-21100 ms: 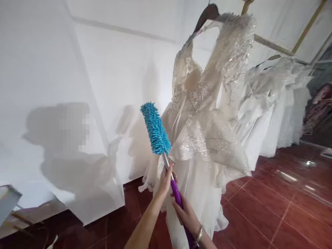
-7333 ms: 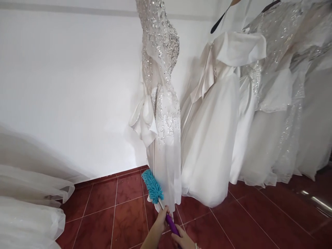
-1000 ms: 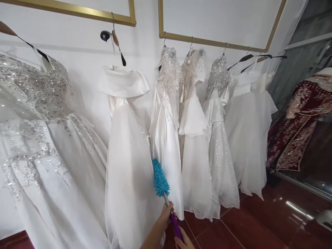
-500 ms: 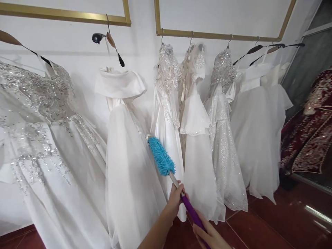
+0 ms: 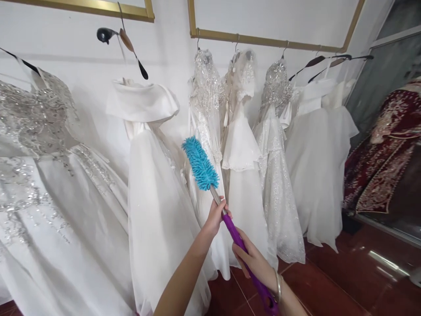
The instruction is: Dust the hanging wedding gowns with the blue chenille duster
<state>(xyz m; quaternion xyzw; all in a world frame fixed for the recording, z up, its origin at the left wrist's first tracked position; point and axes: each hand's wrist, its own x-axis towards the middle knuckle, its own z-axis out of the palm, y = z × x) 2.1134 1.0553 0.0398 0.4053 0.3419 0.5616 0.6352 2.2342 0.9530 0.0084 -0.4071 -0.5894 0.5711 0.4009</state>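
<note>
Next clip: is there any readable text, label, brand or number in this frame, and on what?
None can be read. The duster, gripped by the left hand and the right hand, shows a plain purple handle with no print; the white gowns, the hangers and the gold rail show no tags or lettering.

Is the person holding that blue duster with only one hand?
No, the left hand grips the duster high on its shaft and the right hand grips its purple handle lower down.
</note>
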